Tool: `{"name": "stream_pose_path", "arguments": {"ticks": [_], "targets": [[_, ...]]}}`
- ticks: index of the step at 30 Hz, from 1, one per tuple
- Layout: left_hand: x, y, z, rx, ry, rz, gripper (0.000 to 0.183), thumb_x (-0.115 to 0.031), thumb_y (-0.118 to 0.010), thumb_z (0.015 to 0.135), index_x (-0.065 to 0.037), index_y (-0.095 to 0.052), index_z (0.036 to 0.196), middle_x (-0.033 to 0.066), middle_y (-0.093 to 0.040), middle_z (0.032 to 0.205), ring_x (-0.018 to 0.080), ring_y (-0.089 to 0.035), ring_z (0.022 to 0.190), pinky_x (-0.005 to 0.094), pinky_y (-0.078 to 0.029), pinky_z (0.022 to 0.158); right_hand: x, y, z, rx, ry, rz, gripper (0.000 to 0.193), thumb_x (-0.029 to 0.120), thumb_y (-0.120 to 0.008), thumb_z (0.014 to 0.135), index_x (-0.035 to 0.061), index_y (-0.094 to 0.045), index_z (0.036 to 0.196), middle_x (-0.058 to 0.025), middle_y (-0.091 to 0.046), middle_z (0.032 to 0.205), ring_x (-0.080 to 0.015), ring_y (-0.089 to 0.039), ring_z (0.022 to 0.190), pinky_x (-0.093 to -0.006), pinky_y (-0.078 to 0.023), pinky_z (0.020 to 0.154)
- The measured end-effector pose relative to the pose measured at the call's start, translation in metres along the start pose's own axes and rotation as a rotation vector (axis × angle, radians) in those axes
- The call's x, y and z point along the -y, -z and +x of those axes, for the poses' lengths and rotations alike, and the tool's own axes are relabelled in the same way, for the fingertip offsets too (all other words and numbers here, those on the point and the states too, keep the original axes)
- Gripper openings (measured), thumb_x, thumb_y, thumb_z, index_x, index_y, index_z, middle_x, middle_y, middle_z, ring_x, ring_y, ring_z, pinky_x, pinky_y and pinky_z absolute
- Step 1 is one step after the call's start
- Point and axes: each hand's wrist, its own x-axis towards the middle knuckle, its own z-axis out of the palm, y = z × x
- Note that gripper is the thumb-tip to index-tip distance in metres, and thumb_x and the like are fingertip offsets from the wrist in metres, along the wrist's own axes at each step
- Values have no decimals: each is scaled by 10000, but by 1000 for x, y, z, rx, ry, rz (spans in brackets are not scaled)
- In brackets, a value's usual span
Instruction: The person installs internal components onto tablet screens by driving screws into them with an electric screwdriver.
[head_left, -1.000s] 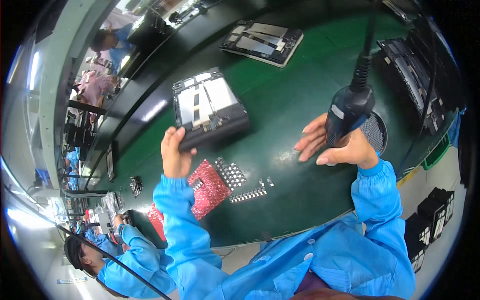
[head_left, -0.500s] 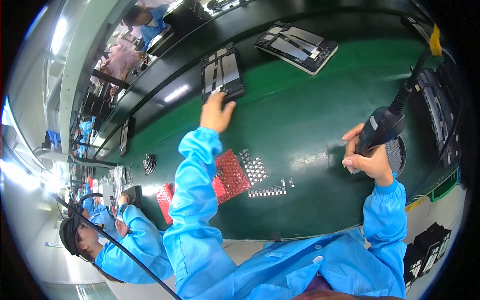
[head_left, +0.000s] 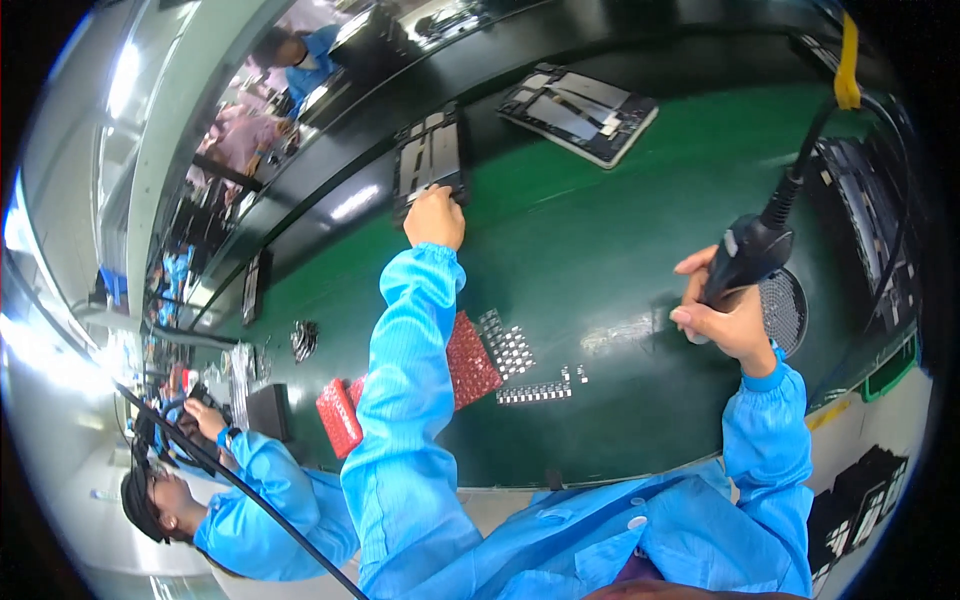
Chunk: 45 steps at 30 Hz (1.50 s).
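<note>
My left hand (head_left: 437, 218) reaches to the back of the green bench, its fingers closed at the near end of an opened tablet (head_left: 430, 160). The fingertips are partly hidden against that end. The tablet's grey battery and dark ribbon cables lie exposed. On the right, my right hand (head_left: 728, 310) grips a black corded electric screwdriver (head_left: 748, 262) like a thick pen. Its tip is hidden by the fingers. Under that wrist is a round dark dish (head_left: 786, 312) of small pieces too tiny to make out. A second opened tablet (head_left: 580, 112) lies tilted at the back.
Near my left forearm are red bubble wrap (head_left: 470, 365), a red wrapped bundle (head_left: 339, 418) and rows of small chip-like parts (head_left: 535, 392). A dark clump (head_left: 304, 340) lies farther left. Stacked device frames (head_left: 868, 225) stand at right. A co-worker (head_left: 250, 510) sits at left.
My left hand has closed its fingers at the tablet's near end; they were spread before. The right hand still holds the screwdriver. The co-worker's hand has lifted away from the bench.
</note>
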Motion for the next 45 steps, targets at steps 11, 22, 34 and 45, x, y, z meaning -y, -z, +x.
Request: {"name": "stream_pose_path", "arguments": {"ticks": [11,22,34,45], "targets": [[-169,-24,16,78,-358,-478,626,-429,-658,783,28,-537,1194,287,-401,1333,422,-363,1259,418,-306,1048,-1,1,0,-91,58,118,409,-11,-748,701,8,-531,1048,3,-556,667,-53,-512,581,-213,-397,533],[-157,-20,60,212,-486,-197,790,-233,-738,617,-35,-398,1301,147,-438,1332,335,-412,1227,508,-318,1013,-12,6,2,-54,241,37,264,57,-746,718,46,-570,915,77,-385,593,-21,-311,525,-211,-264,471],[-140,36,-5,37,-473,-203,503,-133,-695,635,9,-541,1093,180,-597,1075,345,-558,1022,415,-458,866,0,11,2,-112,230,24,297,35,-747,701,35,-578,945,61,-474,676,-23,-398,623,-190,-338,552],[-163,110,-184,91,-738,-496,422,-86,-639,653,10,-616,1063,155,-585,1164,356,-513,1159,484,-387,965,34,57,3,-191,374,102,599,-94,-651,678,-22,-449,1237,-216,-559,1150,-230,-628,903,-320,-519,801]]}}
